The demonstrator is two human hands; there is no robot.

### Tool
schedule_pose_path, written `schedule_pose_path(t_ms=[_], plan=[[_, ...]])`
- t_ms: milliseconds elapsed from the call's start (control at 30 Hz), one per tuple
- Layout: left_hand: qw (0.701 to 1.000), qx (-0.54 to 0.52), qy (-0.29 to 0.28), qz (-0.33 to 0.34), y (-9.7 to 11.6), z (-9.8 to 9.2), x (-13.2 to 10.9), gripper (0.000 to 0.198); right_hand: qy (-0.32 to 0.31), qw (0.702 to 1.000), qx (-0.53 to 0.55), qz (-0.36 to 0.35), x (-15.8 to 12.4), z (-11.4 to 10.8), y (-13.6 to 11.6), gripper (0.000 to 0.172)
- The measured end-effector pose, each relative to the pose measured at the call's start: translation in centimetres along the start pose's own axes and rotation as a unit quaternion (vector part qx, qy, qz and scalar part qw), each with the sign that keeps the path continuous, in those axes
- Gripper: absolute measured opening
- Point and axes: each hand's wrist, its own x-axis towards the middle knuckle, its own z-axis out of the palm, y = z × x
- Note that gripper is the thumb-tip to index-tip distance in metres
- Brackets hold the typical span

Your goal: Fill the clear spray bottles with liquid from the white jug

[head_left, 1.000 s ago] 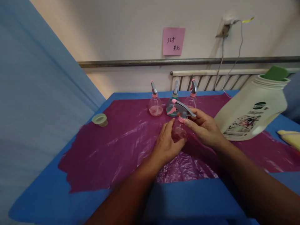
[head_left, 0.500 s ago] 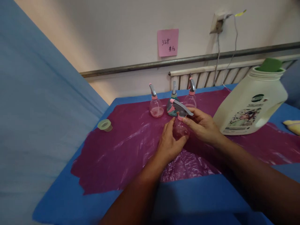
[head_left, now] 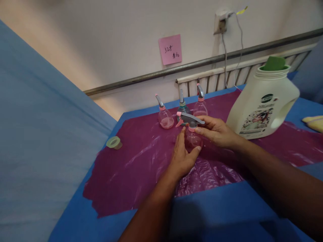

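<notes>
A small clear pink spray bottle point(head_left: 193, 138) with a grey trigger head stands on the purple plastic sheet point(head_left: 141, 158). My left hand point(head_left: 183, 156) wraps round its round body from the near side. My right hand point(head_left: 217, 131) pinches the neck and trigger head from the right. Behind it stand three more small spray bottles: a pink one point(head_left: 165, 118) at the left, a teal one point(head_left: 182, 107) in the middle and a pink one point(head_left: 200, 106) at the right.
A big white detergent jug point(head_left: 264, 104) with a green cap stands at the right. A green lid point(head_left: 114, 143) lies at the sheet's left edge. A yellow cloth point(head_left: 314, 122) lies far right. Blue cloth covers the table and left side; a radiator runs behind.
Both hands have stayed on the spray bottle. The trigger head has levelled a little in my right hand. The camera has tilted and swung, shifting everything leftwards in view.
</notes>
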Motion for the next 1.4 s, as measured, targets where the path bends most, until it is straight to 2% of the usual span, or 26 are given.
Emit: schedule_pose_path(t_ms=[133,300,500,667,833,900,1033,1100,1233,1300,1400], plan=[[0.999,-0.003,-0.017,-0.031,0.3,-0.3,0.0,0.102,-0.003,1.000,0.006,-0.003,0.1,-0.1,0.2,0.036],[1.000,-0.013,-0.009,-0.002,0.4,-0.2,0.2,0.092,0.015,1.000,0.005,-0.003,0.2,0.4,0.5,0.039],[1.000,0.001,0.020,-0.005,0.0,0.3,0.4,0.087,0.048,0.999,0.005,-0.017,0.3,0.9,0.8,0.036],[0.999,0.014,0.042,-0.015,-0.1,0.5,0.5,0.085,0.080,0.996,0.035,0.000,0.4,1.5,1.1,0.045],[0.996,0.049,0.065,-0.046,0.3,0.7,0.3,0.094,0.112,0.994,0.002,-0.013,0.4,1.7,1.4,0.049],[0.996,0.052,0.063,-0.042,0.5,0.8,0.2,0.092,0.114,0.993,-0.018,-0.010,0.4,1.8,1.5,0.046],[0.996,0.064,0.060,-0.011,0.4,0.7,0.0,0.083,0.124,0.992,-0.026,0.004,0.5,2.1,1.6,0.038],[0.995,0.075,0.065,0.021,0.2,0.7,0.0,0.085,0.131,0.991,-0.013,0.015,0.6,2.5,1.5,0.038],[0.981,0.083,0.084,0.153,-0.4,0.7,0.1,0.104,0.138,0.990,0.011,0.012,0.8,3.0,1.3,0.037],[0.975,0.070,0.072,0.196,-0.6,0.6,0.2,0.104,0.141,0.990,0.013,0.008,0.8,3.1,1.3,0.035],[0.977,0.054,0.060,0.199,-0.7,0.6,0.4,0.094,0.145,0.989,0.014,0.006,0.8,3.3,1.4,0.035]])
